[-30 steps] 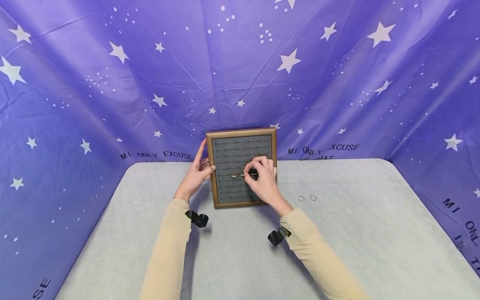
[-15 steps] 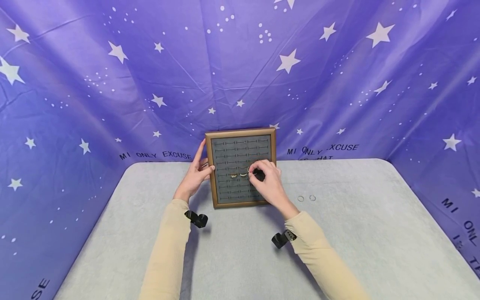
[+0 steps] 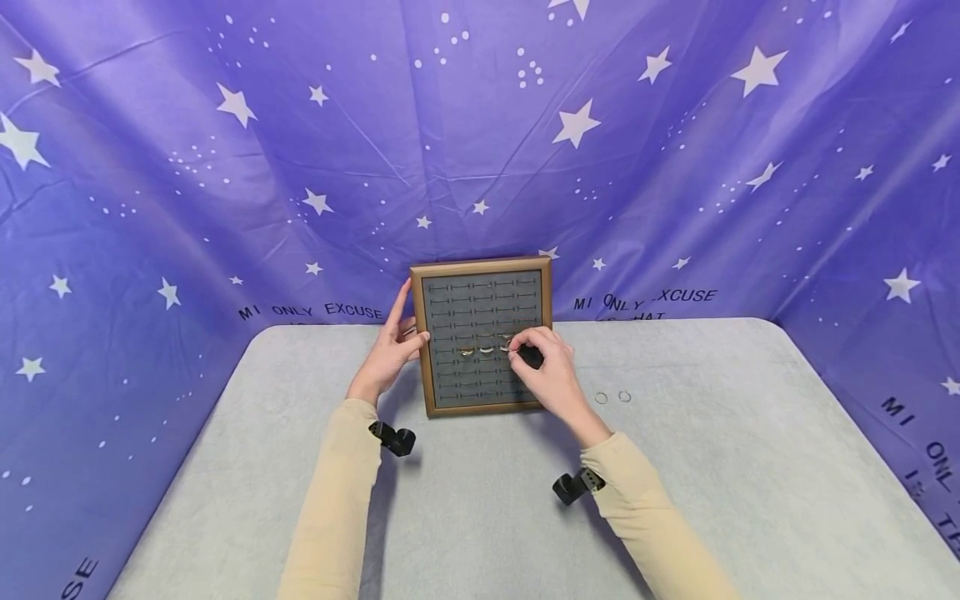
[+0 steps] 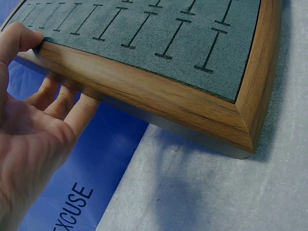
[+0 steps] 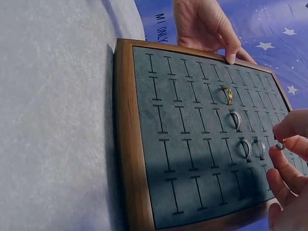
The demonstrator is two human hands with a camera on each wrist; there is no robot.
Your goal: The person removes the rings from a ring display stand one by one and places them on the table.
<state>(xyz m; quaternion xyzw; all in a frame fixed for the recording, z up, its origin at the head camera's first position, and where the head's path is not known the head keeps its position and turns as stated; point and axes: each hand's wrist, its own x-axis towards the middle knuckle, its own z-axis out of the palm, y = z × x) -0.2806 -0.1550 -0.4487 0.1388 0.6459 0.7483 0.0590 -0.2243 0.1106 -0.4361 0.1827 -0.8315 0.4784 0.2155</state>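
A wood-framed ring display tray (image 3: 420, 383) with a dark grey slotted pad stands tilted up near the table's far edge. My left hand (image 3: 386, 354) holds its left side, thumb on the front rim and fingers behind. My right hand (image 5: 293, 178) pinches a small ring (image 5: 280, 145) between thumb and index finger, just in front of the pad. Nearby in the slots sit a gold ring (image 5: 228, 95), a silver ring (image 5: 236, 121) below it in the right wrist view, and two more silver rings side by side. Part of the pad's right side is hidden behind my right hand.
Two thin loose rings, a left one (image 3: 601, 398) and a right one (image 3: 625, 397), lie on the pale grey table (image 3: 480, 508) right of the tray. A purple star-printed cloth (image 3: 480, 150) hangs behind and at both sides. A black camera sits on each wrist.
My right hand has shifted right and slightly down across the pad, uncovering the silver rings in the slots. The left hand and the tray stay in place.
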